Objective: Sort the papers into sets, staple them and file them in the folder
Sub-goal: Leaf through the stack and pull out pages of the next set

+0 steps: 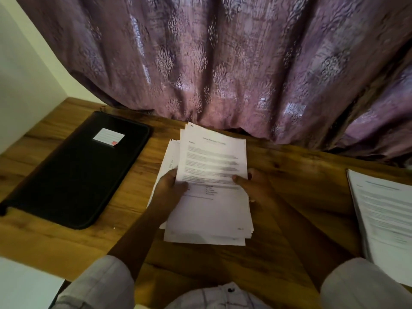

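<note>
Head view: the fingers (170, 176) of your left hand (171, 190) curl round the left edge of the papers (211, 157), thumb pressed on the printed top sheet. Your right hand (256, 186) grips the right edge the same way, thumb on top. The sheets are loosely fanned, over the middle of the worktop (301, 170), straight in front of you. A closed black folder (84, 175) with a white label lies well apart to your left. Another stack of printed sheets (388, 215) lies at the right edge. Behind, a purple patterned curtain (223, 63) hangs down to the worktop.
</note>
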